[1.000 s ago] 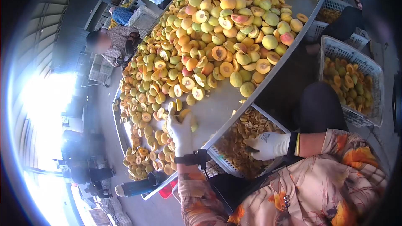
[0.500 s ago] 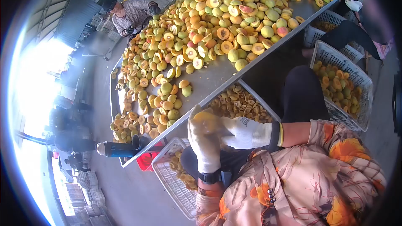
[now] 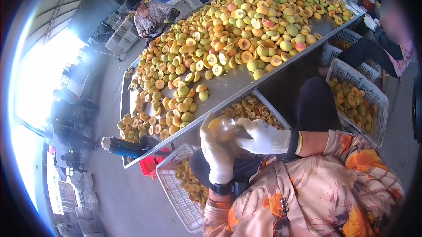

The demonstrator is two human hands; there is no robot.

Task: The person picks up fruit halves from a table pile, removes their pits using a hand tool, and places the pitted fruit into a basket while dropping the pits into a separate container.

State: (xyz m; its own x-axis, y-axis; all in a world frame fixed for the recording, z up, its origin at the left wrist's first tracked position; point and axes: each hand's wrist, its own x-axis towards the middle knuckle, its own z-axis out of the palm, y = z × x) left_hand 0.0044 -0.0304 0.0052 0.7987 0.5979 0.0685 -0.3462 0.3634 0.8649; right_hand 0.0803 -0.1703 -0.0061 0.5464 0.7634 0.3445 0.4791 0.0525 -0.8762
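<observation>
My left hand [image 3: 216, 151], in a white glove, is closed round a yellow peach half [image 3: 216, 127], held up just past the table's near edge. My gloved right hand [image 3: 266, 137] grips a small pitting tool [image 3: 244, 132]. Its dark part shows at the fingers, and something shiny, apparently its metal end, is against the fruit. The exact shape of the tool is blurred. Below and beyond my hands, a crate of cut peach pieces [image 3: 252, 109] stands under the table edge.
A metal table [image 3: 228, 83] bears a large heap of halved peaches [image 3: 246, 30]. White crates of fruit stand beside me, one at left [image 3: 169, 177] and one at right [image 3: 381, 105]. A blue flask [image 3: 123, 146] lies at the table's corner. Co-workers [image 3: 151, 17] stand across and sit to the right.
The view has tilted, so the table sits slightly lower and more of the far side shows. A shiny spot now shows at the peach half, and my right hand has turned slightly.
</observation>
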